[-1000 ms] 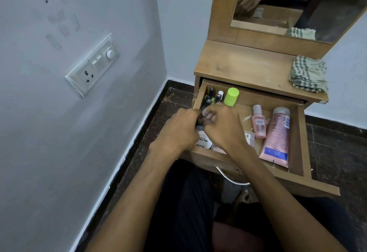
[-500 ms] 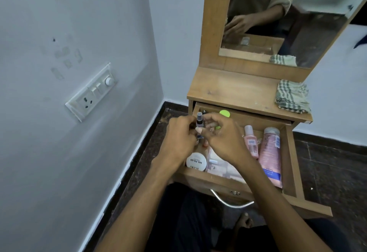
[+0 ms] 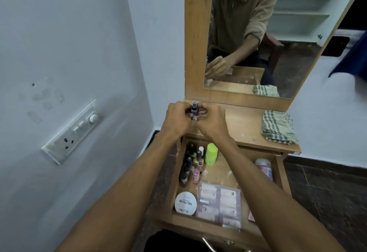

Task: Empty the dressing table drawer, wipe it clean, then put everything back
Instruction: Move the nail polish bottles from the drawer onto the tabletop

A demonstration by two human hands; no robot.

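Both hands, left hand (image 3: 177, 120) and right hand (image 3: 212, 122), have just lifted a bunch of small bottles (image 3: 194, 110) out of the drawer (image 3: 278, 174), fingers wrapped around them, now over the tabletop (image 3: 244, 126). Emptying has barely started, plenty left inside.

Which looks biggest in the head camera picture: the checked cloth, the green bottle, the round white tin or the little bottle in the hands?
1. Checked cloth
2. Round white tin, though it sits nearer the camera
3. Green bottle
4. Little bottle, partly hidden by both hands
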